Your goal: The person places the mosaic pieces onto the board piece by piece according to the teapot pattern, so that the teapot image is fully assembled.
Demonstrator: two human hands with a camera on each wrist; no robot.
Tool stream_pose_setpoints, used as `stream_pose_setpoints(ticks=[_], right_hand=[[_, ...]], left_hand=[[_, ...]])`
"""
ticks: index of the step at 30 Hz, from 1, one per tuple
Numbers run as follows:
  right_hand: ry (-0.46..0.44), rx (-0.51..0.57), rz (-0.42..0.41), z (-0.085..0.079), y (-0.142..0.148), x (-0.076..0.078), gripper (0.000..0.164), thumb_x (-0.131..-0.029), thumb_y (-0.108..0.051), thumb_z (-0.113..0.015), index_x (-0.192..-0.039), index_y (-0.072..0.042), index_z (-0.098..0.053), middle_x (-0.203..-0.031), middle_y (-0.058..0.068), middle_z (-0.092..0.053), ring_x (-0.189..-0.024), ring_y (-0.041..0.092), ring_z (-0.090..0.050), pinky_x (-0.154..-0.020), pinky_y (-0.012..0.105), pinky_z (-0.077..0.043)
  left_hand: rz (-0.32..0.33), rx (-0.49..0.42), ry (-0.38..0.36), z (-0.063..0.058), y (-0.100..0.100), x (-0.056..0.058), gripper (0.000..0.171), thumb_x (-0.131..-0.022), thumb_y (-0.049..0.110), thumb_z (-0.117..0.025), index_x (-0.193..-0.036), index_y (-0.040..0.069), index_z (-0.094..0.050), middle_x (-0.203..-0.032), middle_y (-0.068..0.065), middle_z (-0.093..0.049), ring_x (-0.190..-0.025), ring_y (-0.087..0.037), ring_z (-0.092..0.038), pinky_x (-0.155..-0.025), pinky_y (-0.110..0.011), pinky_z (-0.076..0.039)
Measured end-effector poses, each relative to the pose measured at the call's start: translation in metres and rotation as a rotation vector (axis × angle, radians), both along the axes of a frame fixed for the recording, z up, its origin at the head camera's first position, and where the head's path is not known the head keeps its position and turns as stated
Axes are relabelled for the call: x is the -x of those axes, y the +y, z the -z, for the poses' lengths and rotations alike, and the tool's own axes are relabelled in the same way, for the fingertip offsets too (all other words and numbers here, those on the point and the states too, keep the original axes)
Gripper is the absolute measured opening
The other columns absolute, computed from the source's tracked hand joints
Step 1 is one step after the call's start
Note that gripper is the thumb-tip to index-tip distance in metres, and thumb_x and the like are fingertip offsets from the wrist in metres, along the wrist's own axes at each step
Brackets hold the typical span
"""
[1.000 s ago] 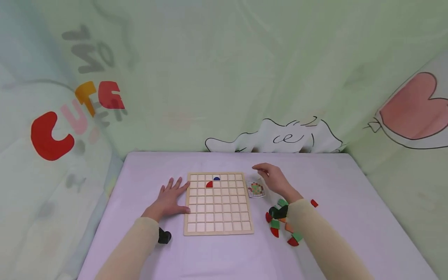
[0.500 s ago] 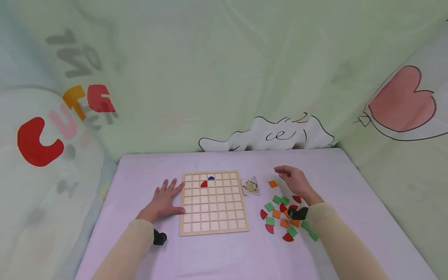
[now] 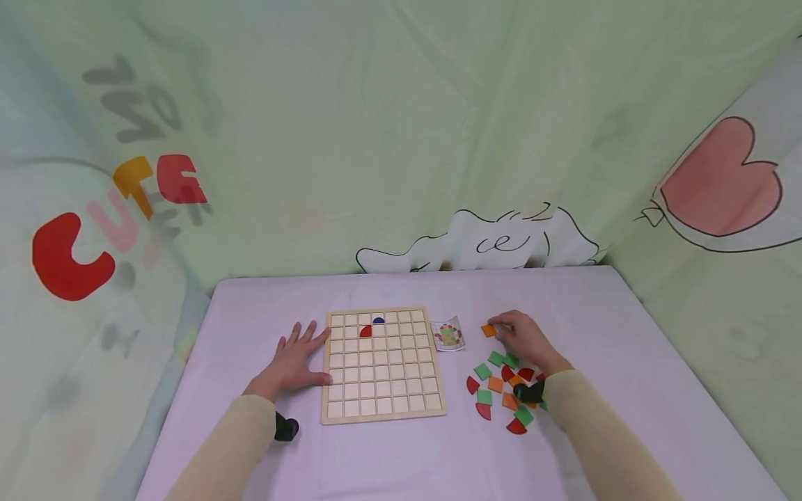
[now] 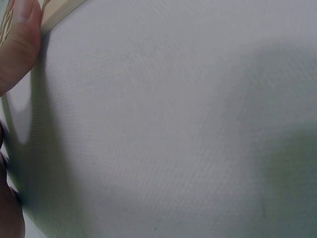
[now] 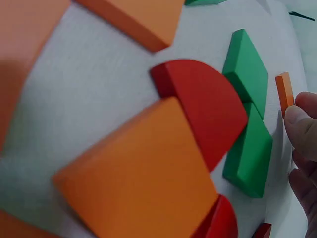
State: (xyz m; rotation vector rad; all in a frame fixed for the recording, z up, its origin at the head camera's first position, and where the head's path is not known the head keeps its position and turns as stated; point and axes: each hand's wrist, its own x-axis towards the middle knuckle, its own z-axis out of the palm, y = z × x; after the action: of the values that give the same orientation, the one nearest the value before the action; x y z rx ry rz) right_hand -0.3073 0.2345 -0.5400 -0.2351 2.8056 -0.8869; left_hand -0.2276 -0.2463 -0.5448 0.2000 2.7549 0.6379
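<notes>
Right hand (image 3: 526, 341): pinches an orange square tile (image 3: 488, 331), right of centre
Left hand (image 3: 293, 365): splayed wide, touching the wooden grid board (image 3: 381, 359), lower centre
Printed card (image 3: 447, 335): just beside the board's right edge
Loose tiles (image 3: 484, 396): over at lower right

From the head we looked forward and down, far enough back to take in the grid board (image 3: 383, 419) and the draped wall (image 3: 351, 139) behind. From the left wrist we faced the surface (image 4: 163, 124) closely, the board's edge at upper left. From the right wrist we sat low over the coloured pieces (image 5: 208, 109); this and the head view shared the orange tile (image 5: 284, 90) at the right fingers (image 5: 303, 130).
</notes>
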Motion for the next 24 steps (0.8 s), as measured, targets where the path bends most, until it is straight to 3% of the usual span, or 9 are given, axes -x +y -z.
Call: stream_pose_setpoints(ticks=[12, 24], right_hand=[[0.035, -0.048, 0.025, 0.005, -0.002, 0.003, 0.029, -0.097, -0.009, -0.069, -0.125, -0.002, -0.070, -0.133, 0.024, -0.057, -0.125, 0.042, -0.052, -0.109, 0.059, -0.046], [-0.038, 0.039, 0.085, -0.012, -0.009, -0.002, 0.040, -0.102, -0.019, -0.063, -0.140, -0.007, -0.058, -0.147, 0.023, -0.055, -0.140, 0.046, -0.044, -0.114, 0.064, -0.039]], left_hand=[[-0.001, -0.017, -0.009, -0.006, 0.003, -0.001, 0.108, -0.076, 0.051, -0.086, -0.162, 0.016, -0.030, -0.171, -0.021, -0.013, -0.158, -0.049, 0.001, -0.123, -0.071, -0.004], [0.002, -0.024, -0.005, -0.007, 0.002, -0.002, 0.107, -0.077, 0.050, -0.085, -0.162, 0.015, -0.030, -0.171, -0.022, -0.013, -0.157, -0.050, 0.000, -0.123, -0.071, -0.004]])
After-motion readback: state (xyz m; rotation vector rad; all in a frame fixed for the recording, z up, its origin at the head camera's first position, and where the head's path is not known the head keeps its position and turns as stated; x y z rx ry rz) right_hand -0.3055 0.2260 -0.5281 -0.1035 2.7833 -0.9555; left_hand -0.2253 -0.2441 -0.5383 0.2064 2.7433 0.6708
